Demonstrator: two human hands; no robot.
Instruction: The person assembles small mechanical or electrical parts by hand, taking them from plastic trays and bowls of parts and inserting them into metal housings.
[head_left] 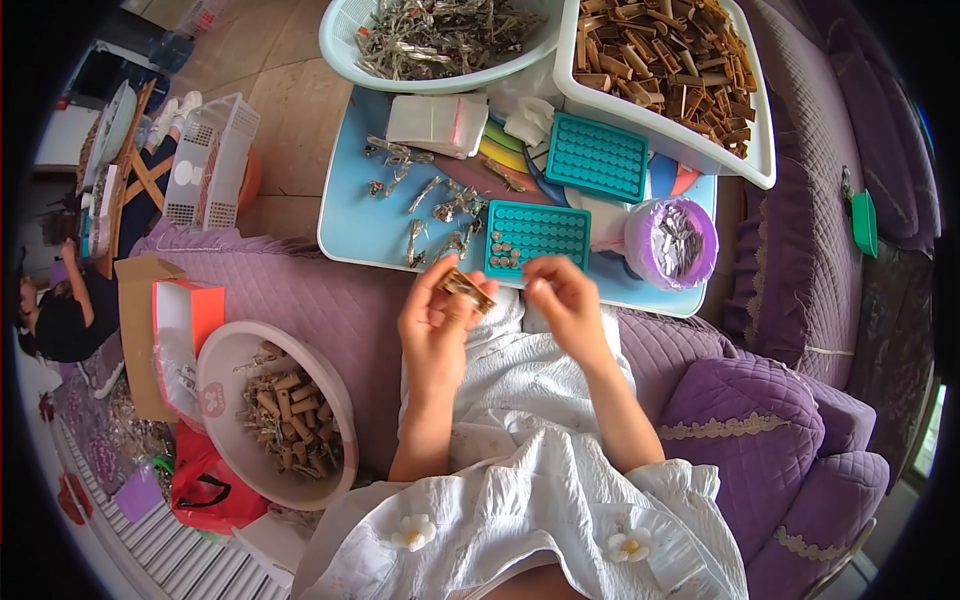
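Note:
My left hand (437,315) is closed around a small glossy brown piece (466,290), held up over my lap just in front of the low table. To its right, my right hand (565,305) has its thumb and fingers pressed together; anything between them is too small or blurred to make out. Right behind both hands, a teal tray with round cells (562,238) holds several small round bits (505,252) in its left cells. Shiny metallic strips in loose tangles (459,205) lie on the table left of that tray.
Behind stand a second teal tray (598,157), a white bin (763,120) of brown curved pieces and a pale basin (345,75) of metallic strips. A purple-rimmed tub (710,245) stands right. A pink basin (335,400) of brown tubes sits left. Another person (65,320) is far left.

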